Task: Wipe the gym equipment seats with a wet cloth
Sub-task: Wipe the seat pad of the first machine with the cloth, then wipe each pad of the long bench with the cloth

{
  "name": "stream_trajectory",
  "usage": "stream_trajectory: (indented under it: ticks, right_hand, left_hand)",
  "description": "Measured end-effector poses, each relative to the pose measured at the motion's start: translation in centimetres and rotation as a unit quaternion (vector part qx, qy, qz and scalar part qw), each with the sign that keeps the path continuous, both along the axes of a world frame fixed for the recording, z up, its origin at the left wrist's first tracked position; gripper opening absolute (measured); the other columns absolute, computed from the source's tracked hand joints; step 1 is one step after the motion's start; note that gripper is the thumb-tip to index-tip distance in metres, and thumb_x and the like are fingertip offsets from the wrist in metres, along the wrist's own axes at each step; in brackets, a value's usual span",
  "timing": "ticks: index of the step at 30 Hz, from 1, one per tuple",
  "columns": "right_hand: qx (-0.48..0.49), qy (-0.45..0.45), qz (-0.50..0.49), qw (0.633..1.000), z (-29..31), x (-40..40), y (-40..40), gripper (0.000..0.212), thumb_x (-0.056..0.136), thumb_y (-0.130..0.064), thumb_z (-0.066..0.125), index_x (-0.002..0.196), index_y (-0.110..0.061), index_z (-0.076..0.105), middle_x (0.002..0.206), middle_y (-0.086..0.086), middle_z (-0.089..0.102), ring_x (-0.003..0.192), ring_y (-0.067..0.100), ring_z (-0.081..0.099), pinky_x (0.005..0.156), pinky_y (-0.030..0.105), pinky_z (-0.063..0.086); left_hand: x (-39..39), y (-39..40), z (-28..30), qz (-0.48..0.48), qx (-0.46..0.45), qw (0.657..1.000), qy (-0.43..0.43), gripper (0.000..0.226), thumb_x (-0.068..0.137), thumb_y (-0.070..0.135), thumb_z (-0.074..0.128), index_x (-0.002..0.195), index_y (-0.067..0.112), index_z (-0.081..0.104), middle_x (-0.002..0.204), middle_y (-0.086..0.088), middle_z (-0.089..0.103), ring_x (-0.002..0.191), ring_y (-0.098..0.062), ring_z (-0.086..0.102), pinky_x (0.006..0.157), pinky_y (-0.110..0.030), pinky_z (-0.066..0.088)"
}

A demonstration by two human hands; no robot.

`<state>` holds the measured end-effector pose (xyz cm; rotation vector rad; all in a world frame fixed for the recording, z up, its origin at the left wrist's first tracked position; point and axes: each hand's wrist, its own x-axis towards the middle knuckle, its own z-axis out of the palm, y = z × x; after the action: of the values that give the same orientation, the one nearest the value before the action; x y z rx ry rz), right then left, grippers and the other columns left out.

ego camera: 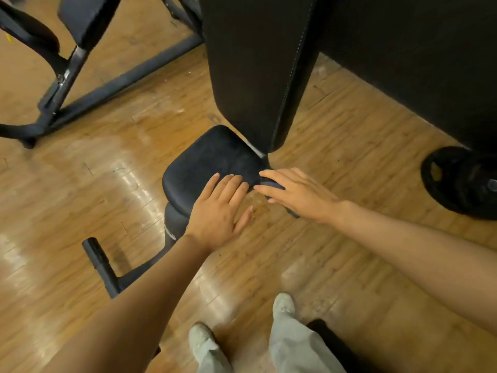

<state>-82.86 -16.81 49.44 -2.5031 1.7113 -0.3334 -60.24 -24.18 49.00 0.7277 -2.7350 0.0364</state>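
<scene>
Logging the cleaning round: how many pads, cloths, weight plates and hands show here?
Black pads: 4, seat, backrest, two on the far machine.
Cloths: 1.
Weight plates: 1.
Hands: 2, left hand, right hand.
Total: 8.

Both bare forearms reached forward and inward, the hands nearly meeting. The left hand (219, 211) lay palm-down with straight, close-set fingers (231, 184) and thumb spread to the right. The right hand (293, 193) was also palm-down, its extended fingers (269, 175) pointing left over a dark cloth (271, 185) beneath them.
</scene>
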Motion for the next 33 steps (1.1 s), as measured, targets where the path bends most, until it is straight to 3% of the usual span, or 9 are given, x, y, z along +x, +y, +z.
stream_trajectory:
  ticks: [3, 5, 6, 8, 10, 14, 20, 27, 33]
  right_hand:
    - [0.034, 0.053, -0.033, 0.997, 1.7, -2.8, 3.1, 0.052, 0.105, -0.05, 0.033, 0.147, -0.022, 0.045, 0.15, 0.012, 0.046, 0.133, 0.036, 0.046, 0.105, 0.051, 0.042]
    - [0.03, 0.047, -0.058, 0.997, 2.9, -4.4, 5.3, 0.102, 0.084, -0.083, -0.009, 0.151, -0.025, 0.041, 0.156, 0.0, 0.039, 0.143, 0.021, 0.034, 0.118, 0.039, 0.026]
    - [0.03, 0.051, -0.078, 0.995, 3.8, -4.8, 6.2, 0.105, 0.083, -0.084, -0.008, 0.149, -0.024, 0.045, 0.154, 0.0, 0.042, 0.141, 0.02, 0.036, 0.116, 0.035, 0.026]
    - [0.007, 0.099, -0.119, 0.988, 5.3, -5.7, 8.4, 0.055, 0.104, -0.053, 0.033, 0.135, -0.016, 0.06, 0.139, 0.01, 0.056, 0.119, 0.028, 0.052, 0.094, 0.038, 0.039]
    - [-0.036, 0.124, -0.174, 0.976, 5.9, -6.5, 10.7, 0.026, 0.098, -0.028, 0.057, 0.118, -0.014, 0.068, 0.125, 0.014, 0.062, 0.097, 0.032, 0.058, 0.074, 0.037, 0.044]
    - [-0.077, 0.13, -0.278, 0.949, 7.9, -5.8, 14.4, 0.037, 0.099, -0.04, 0.04, 0.105, -0.018, 0.07, 0.115, 0.01, 0.064, 0.09, 0.024, 0.05, 0.068, 0.034, 0.044]
    - [-0.073, 0.172, -0.386, 0.903, 9.8, -3.4, 21.4, 0.038, 0.101, -0.047, 0.045, 0.09, -0.019, 0.068, 0.1, 0.006, 0.064, 0.085, 0.023, 0.057, 0.065, 0.036, 0.047]
    - [-0.04, 0.21, -0.51, 0.833, 11.0, 0.5, 32.7, 0.042, 0.105, -0.048, 0.041, 0.092, -0.02, 0.068, 0.099, 0.004, 0.064, 0.081, 0.021, 0.058, 0.066, 0.031, 0.036]
    - [-0.029, 0.193, -0.617, 0.763, 10.0, 5.3, 42.4, 0.04, 0.105, -0.049, 0.04, 0.099, -0.02, 0.067, 0.104, 0.006, 0.063, 0.082, 0.024, 0.059, 0.064, 0.036, 0.045]
  left_hand:
    - [-2.9, 1.1, 1.1, -0.048, -0.02, 0.999, 0.009, 0.051, 0.1, 0.041, 0.04, 0.125, 0.004, 0.063, 0.127, -0.014, 0.064, 0.122, -0.032, 0.058, 0.112, -0.049, 0.034]
    - [-5.0, 1.7, 1.9, -0.087, -0.031, 0.995, 0.025, 0.049, 0.099, 0.041, 0.042, 0.122, 0.004, 0.065, 0.124, -0.014, 0.065, 0.119, -0.031, 0.06, 0.11, -0.049, 0.037]
    - [-6.1, 2.0, 2.4, -0.108, -0.031, 0.993, 0.03, 0.048, 0.099, 0.04, 0.042, 0.121, 0.004, 0.066, 0.123, -0.013, 0.066, 0.118, -0.031, 0.061, 0.109, -0.049, 0.038]
    - [-8.4, 2.4, 3.5, -0.151, -0.027, 0.987, 0.04, 0.048, 0.1, 0.041, 0.04, 0.118, 0.005, 0.066, 0.119, -0.013, 0.067, 0.114, -0.031, 0.062, 0.107, -0.049, 0.042]
    - [-10.3, 2.8, 4.3, -0.192, -0.018, 0.98, 0.049, 0.048, 0.101, 0.042, 0.038, 0.115, 0.005, 0.066, 0.116, -0.012, 0.067, 0.11, -0.031, 0.063, 0.104, -0.047, 0.045]
    - [-13.0, 3.0, 5.0, -0.278, -0.01, 0.958, 0.07, 0.049, 0.102, 0.043, 0.038, 0.112, 0.005, 0.066, 0.111, -0.012, 0.067, 0.104, -0.031, 0.064, 0.1, -0.046, 0.047]
    - [-16.9, 6.0, 6.3, -0.404, 0.009, 0.906, 0.125, 0.045, 0.097, 0.041, 0.048, 0.11, 0.003, 0.067, 0.107, -0.012, 0.069, 0.098, -0.03, 0.065, 0.101, -0.046, 0.047]
    - [-21.0, 16.0, 8.3, -0.561, 0.052, 0.811, 0.159, 0.046, 0.098, 0.041, 0.048, 0.114, 0.002, 0.067, 0.111, -0.012, 0.068, 0.102, -0.028, 0.064, 0.107, -0.044, 0.041]
    - [-22.3, 25.7, 8.5, -0.68, 0.049, 0.719, 0.135, 0.044, 0.096, 0.041, 0.05, 0.113, 0.005, 0.068, 0.114, -0.012, 0.067, 0.106, -0.028, 0.064, 0.105, -0.046, 0.044]
